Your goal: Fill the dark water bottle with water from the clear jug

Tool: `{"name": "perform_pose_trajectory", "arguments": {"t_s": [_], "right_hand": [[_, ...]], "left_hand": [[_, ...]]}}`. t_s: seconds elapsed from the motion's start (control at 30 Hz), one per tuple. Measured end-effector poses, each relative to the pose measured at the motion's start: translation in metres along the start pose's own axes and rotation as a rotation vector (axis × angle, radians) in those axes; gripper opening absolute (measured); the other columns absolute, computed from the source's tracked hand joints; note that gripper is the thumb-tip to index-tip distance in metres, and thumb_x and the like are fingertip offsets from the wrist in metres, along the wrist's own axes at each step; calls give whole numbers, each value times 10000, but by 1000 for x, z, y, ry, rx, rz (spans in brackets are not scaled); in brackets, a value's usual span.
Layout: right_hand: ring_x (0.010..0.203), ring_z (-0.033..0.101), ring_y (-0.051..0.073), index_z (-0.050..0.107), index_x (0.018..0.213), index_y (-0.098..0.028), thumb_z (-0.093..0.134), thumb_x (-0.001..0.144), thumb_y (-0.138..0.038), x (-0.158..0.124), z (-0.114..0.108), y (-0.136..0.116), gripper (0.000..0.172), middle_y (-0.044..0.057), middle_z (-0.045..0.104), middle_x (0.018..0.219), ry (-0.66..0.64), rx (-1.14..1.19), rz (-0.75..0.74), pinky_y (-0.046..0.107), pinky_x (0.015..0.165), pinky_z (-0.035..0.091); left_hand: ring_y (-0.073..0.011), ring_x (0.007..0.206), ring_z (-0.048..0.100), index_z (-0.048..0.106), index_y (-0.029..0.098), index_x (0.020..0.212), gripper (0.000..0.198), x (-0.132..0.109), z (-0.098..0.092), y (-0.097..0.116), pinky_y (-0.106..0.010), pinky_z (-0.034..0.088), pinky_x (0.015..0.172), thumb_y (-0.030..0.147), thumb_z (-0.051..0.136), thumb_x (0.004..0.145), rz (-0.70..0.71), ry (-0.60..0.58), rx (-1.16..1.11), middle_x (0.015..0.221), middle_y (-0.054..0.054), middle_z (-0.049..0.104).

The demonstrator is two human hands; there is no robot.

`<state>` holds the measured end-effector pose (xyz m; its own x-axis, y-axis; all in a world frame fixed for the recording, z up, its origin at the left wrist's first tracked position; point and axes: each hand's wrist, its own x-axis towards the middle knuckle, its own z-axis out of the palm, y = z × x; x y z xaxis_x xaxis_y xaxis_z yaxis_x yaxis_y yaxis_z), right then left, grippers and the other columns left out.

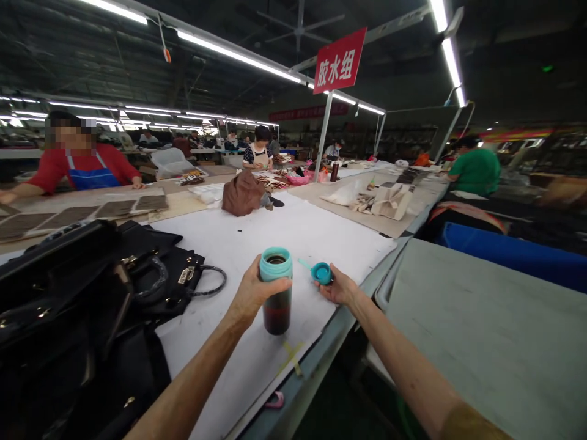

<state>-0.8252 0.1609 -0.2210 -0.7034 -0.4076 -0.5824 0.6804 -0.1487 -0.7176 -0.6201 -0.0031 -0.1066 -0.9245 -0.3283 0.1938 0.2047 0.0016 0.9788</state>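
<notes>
My left hand (pixel 254 292) is wrapped round a dark bottle (pixel 277 308) with a teal top, held upright just above the white table sheet (pixel 293 235). The bottle's mouth is uncovered. My right hand (pixel 338 287) pinches the bottle's teal cap (pixel 321 272) a short way to the right of the bottle, near the table's right edge. Both forearms reach in from the bottom of the view.
Several black handbags (pixel 82 293) are piled at the left. A brown bag (pixel 242 193) sits farther back. A person in red with a blue apron (pixel 85 168) works at the left, others farther off. A grey board (pixel 481 330) lies to the right.
</notes>
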Motion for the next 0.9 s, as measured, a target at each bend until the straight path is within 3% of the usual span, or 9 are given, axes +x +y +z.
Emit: {"name": "perform_pose_trajectory", "arguments": {"t_s": [0.13, 0.27, 0.4, 0.5, 0.6, 0.7, 0.8, 0.9], "right_hand": [[603, 566, 98, 552, 1067, -115, 414, 1001, -449, 13, 3, -5, 367, 27, 588, 823, 113, -63, -75, 196, 472, 467], [632, 571, 96, 537, 1123, -126, 530, 966, -287, 13, -4, -8, 225, 25, 588, 877, 233, -166, -253, 191, 497, 483], [657, 577, 98, 529, 1126, -126, 578, 912, -182, -4, -25, 0, 227, 49, 591, 991, 270, -284, -483, 212, 542, 497], [680, 587, 105, 549, 1083, -129, 570, 865, -181, -34, -45, 19, 225, 66, 592, 1078, 251, -355, -650, 236, 602, 486], [688, 572, 135, 574, 1079, -159, 556, 835, -313, -71, -70, 56, 289, 26, 637, 882, 248, -402, -741, 260, 678, 465], [717, 559, 162, 570, 1106, -177, 505, 844, -450, -94, -98, 112, 384, 2, 621, 745, 279, -429, -722, 275, 720, 453], [715, 571, 166, 574, 1043, -155, 452, 869, -422, -86, -126, 182, 342, 10, 603, 736, 325, -447, -573, 272, 663, 452], [597, 556, 140, 581, 884, -129, 466, 861, -209, -51, -149, 247, 142, -5, 568, 663, 373, -489, -339, 248, 537, 408]], "left_hand": [[-176, 915, 547, 577, 162, 1055, 481, 7, 14, -3, -263, 432, 824, 261, 802, 642, 8, -15, 36, 974, -19, 633], [-179, 927, 542, 569, 158, 1072, 478, 14, 23, -8, -272, 427, 834, 266, 789, 662, 20, -24, 72, 992, -25, 625], [-194, 947, 549, 573, 168, 1082, 514, 21, 25, -25, -287, 427, 841, 280, 802, 636, 15, -11, 95, 1006, -25, 633], [-193, 963, 552, 576, 179, 1089, 515, 23, 22, -38, -287, 427, 851, 286, 803, 639, 17, -5, 85, 1026, -22, 638], [-196, 1000, 550, 571, 178, 1125, 553, 23, 20, -45, -301, 421, 904, 307, 815, 646, 32, -8, 82, 1076, -35, 635], [-214, 1038, 548, 552, 178, 1176, 616, 22, 21, -46, -330, 413, 944, 336, 822, 646, 43, -6, 122, 1121, -54, 630], [-235, 1033, 556, 537, 184, 1203, 671, 22, 23, -47, -356, 424, 938, 348, 836, 624, 55, 5, 190, 1124, -59, 632], [-244, 1028, 562, 542, 196, 1204, 660, 22, 23, -53, -374, 426, 949, 356, 830, 631, 78, 33, 292, 1122, -46, 635]]}}
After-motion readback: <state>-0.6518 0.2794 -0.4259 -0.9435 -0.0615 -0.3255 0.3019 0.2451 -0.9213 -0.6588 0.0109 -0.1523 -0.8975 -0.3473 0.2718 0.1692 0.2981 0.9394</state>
